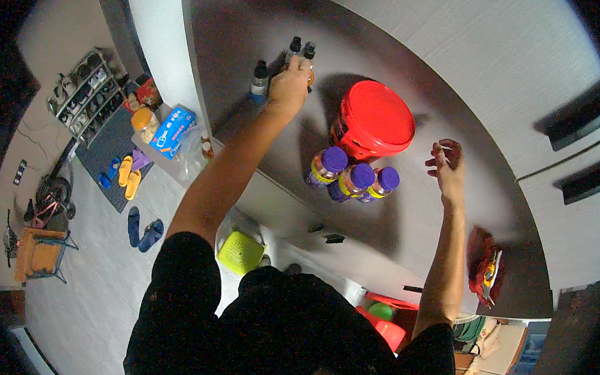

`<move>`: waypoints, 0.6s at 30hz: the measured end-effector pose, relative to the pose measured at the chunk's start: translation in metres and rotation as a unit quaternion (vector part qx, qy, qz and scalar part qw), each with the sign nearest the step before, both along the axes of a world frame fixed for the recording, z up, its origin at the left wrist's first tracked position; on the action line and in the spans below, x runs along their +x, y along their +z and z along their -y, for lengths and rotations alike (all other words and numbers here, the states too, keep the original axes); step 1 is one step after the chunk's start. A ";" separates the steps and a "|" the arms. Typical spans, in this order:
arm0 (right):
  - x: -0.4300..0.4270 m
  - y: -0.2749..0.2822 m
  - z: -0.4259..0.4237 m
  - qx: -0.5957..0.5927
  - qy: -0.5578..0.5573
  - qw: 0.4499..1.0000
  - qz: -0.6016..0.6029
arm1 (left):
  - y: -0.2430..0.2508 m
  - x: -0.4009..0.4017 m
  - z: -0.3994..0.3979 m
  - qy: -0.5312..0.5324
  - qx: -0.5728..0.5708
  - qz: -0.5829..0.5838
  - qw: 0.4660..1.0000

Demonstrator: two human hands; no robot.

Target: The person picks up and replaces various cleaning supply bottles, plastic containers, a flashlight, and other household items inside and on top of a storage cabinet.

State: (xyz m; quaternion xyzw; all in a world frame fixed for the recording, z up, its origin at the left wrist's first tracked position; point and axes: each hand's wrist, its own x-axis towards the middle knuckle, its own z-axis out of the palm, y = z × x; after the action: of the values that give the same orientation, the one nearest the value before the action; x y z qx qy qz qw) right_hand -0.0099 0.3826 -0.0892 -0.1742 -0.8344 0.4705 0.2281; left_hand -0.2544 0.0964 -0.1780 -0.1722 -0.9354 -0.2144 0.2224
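At the far left of the curved counter, my left hand [291, 82] is closed around a small black-capped bottle [309, 50]. Its fingers cover most of that bottle, and a bit of orange shows below them. Another black-capped bottle [294, 45] stands just behind, partly hidden by the hand. To the left is a clear bottle [259, 83] with a black cap and bluish base. My right hand [449, 165] is empty above the counter, fingers apart and curled, right of a red lidded bucket [378, 115]. Three purple-lidded jars [333, 159] are grouped in front of the bucket.
A red packet [485, 274] lies at the counter's right end. Cabinet doors with dark handles [579, 119] line the far side. Left of the counter, a ledge holds a blue box [173, 132] and an orange-lidded jar [145, 124]. A yellow-green plastic stool [240, 252] stands below.
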 end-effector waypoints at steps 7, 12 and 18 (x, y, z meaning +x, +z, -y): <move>0.049 0.044 0.063 0.048 0.113 0.990 -0.066 | 0.062 0.100 0.078 -0.203 0.350 -0.042 0.914; 0.081 0.056 0.144 0.155 0.189 0.955 -0.170 | 0.118 0.196 0.068 -0.376 0.498 0.325 0.711; 0.128 0.074 0.129 0.291 0.127 0.923 -0.216 | 0.140 0.251 0.010 -0.494 0.491 0.328 0.638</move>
State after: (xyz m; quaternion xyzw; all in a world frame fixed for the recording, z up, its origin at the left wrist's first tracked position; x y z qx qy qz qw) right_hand 0.1184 0.2531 -0.0154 0.1131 -0.8801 0.2585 0.3818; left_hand -0.0037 0.0862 -0.0382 -0.3928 -0.4794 -0.7622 -0.1869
